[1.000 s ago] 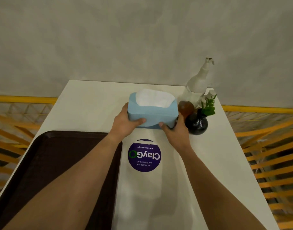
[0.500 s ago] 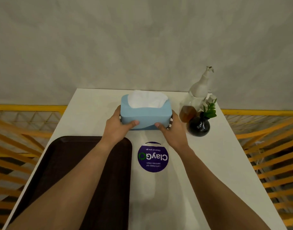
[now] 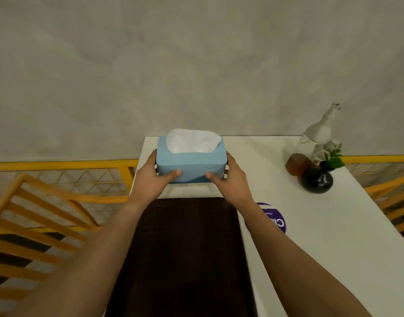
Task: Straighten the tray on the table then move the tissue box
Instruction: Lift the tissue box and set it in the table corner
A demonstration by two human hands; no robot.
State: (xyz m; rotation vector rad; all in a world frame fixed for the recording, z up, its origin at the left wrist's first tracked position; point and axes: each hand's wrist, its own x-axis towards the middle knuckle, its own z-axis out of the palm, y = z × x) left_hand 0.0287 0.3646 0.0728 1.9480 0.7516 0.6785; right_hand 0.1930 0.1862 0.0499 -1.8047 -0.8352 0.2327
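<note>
Tissue box (image 3: 191,164), white tissue showing on top, at worktop (image 3: 322,225) far-left corner; left grip (image 3: 150,181) and right grip (image 3: 230,180) clamp its ends; tray (image 3: 187,248) bare.

The tissue box (image 3: 191,162) is light blue, with white tissue showing at its open top, and it is held from both sides. The left hand (image 3: 150,181) grips its left end and the right hand (image 3: 230,181) grips its right end, each thumb lying on the near face. The box is just beyond the far edge of the dark brown tray (image 3: 185,259), at the far left corner of the white table (image 3: 322,225). A black vase (image 3: 316,180) stands well to the right of the box.
</note>
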